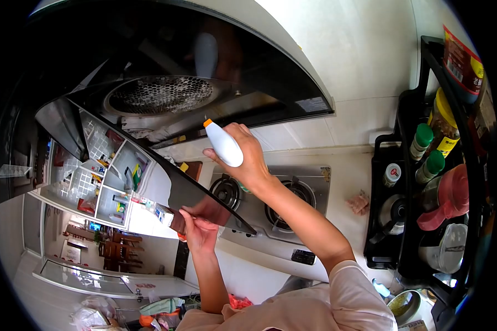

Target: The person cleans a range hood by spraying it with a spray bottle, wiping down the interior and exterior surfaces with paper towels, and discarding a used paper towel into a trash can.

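Observation:
My right hand [248,154] is closed around a spray bottle [225,146], whose white top and orange nozzle tip point up toward the range hood [270,83]. Most of the bottle's body is hidden behind the hand and forearm. Above the nozzle, the hood's round metal mesh filter [160,95] looks stained. A glossy dark panel [199,204] of the hood is swung out and reflects the room. At its lower edge my left hand [202,229] grips the panel, thumb on one side and the other fingers partly hidden.
Below the hands is a gas stove [315,190] with two burners. On the right, a black rack [384,165] holds jars, green-capped bottles and a pink jug [453,193]. A crumpled cloth [359,203] lies beside the stove. Bags [96,311] are piled at lower left.

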`<state>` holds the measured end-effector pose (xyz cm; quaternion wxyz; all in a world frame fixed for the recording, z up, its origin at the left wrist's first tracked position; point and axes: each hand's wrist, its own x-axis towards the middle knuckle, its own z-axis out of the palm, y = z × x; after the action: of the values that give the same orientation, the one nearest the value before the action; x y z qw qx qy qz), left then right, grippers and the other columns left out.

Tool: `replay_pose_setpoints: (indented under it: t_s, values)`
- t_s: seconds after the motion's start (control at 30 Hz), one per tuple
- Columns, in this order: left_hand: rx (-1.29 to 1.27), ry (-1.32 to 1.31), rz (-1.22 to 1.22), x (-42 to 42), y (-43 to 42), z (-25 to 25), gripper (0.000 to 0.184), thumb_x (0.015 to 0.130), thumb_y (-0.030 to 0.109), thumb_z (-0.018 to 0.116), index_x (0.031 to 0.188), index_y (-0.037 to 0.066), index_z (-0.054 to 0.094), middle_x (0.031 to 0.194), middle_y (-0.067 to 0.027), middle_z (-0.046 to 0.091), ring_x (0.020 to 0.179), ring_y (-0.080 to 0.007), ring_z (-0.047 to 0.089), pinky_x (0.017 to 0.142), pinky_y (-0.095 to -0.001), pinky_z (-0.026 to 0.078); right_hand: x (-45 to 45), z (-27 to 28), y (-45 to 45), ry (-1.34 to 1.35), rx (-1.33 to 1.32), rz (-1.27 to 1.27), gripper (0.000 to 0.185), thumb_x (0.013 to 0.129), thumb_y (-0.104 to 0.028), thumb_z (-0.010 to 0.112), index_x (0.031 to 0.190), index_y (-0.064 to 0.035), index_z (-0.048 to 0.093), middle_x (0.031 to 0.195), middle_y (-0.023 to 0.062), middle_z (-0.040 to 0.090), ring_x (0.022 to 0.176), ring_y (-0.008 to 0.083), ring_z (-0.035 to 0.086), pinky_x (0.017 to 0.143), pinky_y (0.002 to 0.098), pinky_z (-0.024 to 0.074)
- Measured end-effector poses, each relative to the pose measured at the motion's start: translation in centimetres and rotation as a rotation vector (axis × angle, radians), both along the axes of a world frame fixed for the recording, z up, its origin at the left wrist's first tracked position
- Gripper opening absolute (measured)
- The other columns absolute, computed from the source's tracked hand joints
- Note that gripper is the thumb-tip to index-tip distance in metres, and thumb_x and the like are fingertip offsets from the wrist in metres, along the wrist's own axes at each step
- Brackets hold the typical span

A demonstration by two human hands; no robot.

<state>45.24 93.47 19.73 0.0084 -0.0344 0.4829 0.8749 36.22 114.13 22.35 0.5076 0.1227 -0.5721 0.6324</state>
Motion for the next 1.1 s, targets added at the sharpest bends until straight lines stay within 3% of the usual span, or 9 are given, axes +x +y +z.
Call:
replay_pose_setpoints:
  t_s: [0.27,0.47,0.57,0.67,0.7,0.87,0.97,1.07,1.1]
  values:
    - [-0.013,0.049,-0.059,0.4,1.1,0.8,0.021,0.090,0.045,0.055,0.090,0.026,0.062,0.085,0.0169,0.056,0.090,-0.0029,0.053,0.095,-0.0373,0.040,0.2,-1.1,-0.6,-0.224,-0.132,0.266,0.028,0.074,-0.019,0.078,0.084,-0.0016,0.059,0.075,0.0116,0.055,0.064,0.0309,0.052,0.062,0.0391,0.0445]
    - [-0.040,0.023,-0.029,0.4,1.2,0.9,0.022,0.090,0.046,0.054,0.088,0.025,0.062,0.085,0.0157,0.056,0.090,-0.0034,0.053,0.096,-0.0374,0.039,-0.5,-0.6,-0.9,0.009,-0.008,0.076,0.029,0.073,-0.018,0.078,0.084,0.0001,0.058,0.074,0.0109,0.055,0.065,0.0292,0.053,0.061,0.0362,0.0443]
    - [-0.032,-0.003,0.000,0.4,1.2,0.9,0.024,0.091,0.046,0.054,0.087,0.024,0.061,0.085,0.0150,0.056,0.090,-0.0038,0.052,0.095,-0.0371,0.039,-0.8,-0.9,-1.1,-0.023,0.018,0.095,0.029,0.074,-0.017,0.078,0.083,0.0005,0.057,0.072,0.0105,0.053,0.063,0.0263,0.051,0.059,0.0337,0.0433]
    - [-0.034,0.013,0.005,0.4,1.4,0.9,0.025,0.091,0.045,0.053,0.088,0.022,0.061,0.085,0.0139,0.057,0.090,-0.0042,0.053,0.095,-0.0354,0.040,-0.5,-1.6,-1.1,-0.112,-0.151,0.160,0.029,0.075,-0.018,0.078,0.081,0.0000,0.055,0.069,0.0094,0.051,0.060,0.0233,0.046,0.058,0.0321,0.0419]
    - [-0.037,0.024,0.002,0.5,1.5,1.0,0.025,0.091,0.045,0.053,0.088,0.021,0.061,0.085,0.0135,0.057,0.090,-0.0043,0.053,0.094,-0.0346,0.040,-0.4,-1.6,-0.9,-0.143,-0.195,0.141,0.031,0.072,-0.021,0.079,0.077,-0.0017,0.055,0.069,0.0141,0.054,0.065,0.0342,0.052,0.059,0.0400,0.0430]
    - [-0.050,0.066,-0.052,0.8,2.0,1.5,0.025,0.092,0.043,0.053,0.091,0.019,0.061,0.086,0.0096,0.059,0.089,-0.0059,0.054,0.093,-0.0318,0.041,-0.2,-1.8,0.3,-0.143,-0.168,0.085,0.032,0.072,-0.021,0.079,0.078,-0.0015,0.055,0.072,0.0148,0.055,0.065,0.0341,0.052,0.060,0.0403,0.0433]
    - [-0.018,0.066,-0.053,0.8,1.9,1.4,0.026,0.092,0.043,0.053,0.093,0.019,0.060,0.090,0.0081,0.062,0.092,-0.0071,0.055,0.093,-0.0326,0.041,-0.3,-2.4,0.5,-0.117,-0.097,0.040,0.030,0.078,-0.020,0.076,0.084,-0.0009,0.054,0.067,0.0079,0.049,0.060,0.0214,0.046,0.060,0.0322,0.0428]
    - [-0.025,0.081,-0.084,0.7,1.8,1.3,0.026,0.092,0.043,0.053,0.095,0.019,0.060,0.093,0.0073,0.063,0.096,-0.0087,0.056,0.093,-0.0342,0.042,-0.4,-4.1,-0.2,-0.238,-0.141,0.156,0.030,0.078,-0.021,0.076,0.084,-0.0007,0.055,0.068,0.0085,0.051,0.062,0.0199,0.048,0.061,0.0317,0.0434]
    - [-0.037,0.088,-0.103,0.7,1.7,1.3,0.026,0.092,0.043,0.053,0.096,0.019,0.060,0.094,0.0071,0.063,0.097,-0.0093,0.056,0.093,-0.0347,0.042,-0.3,-4.4,-0.4,-0.277,-0.152,0.184,0.031,0.076,-0.022,0.077,0.082,-0.0007,0.055,0.070,0.0112,0.053,0.064,0.0250,0.051,0.062,0.0350,0.0439]
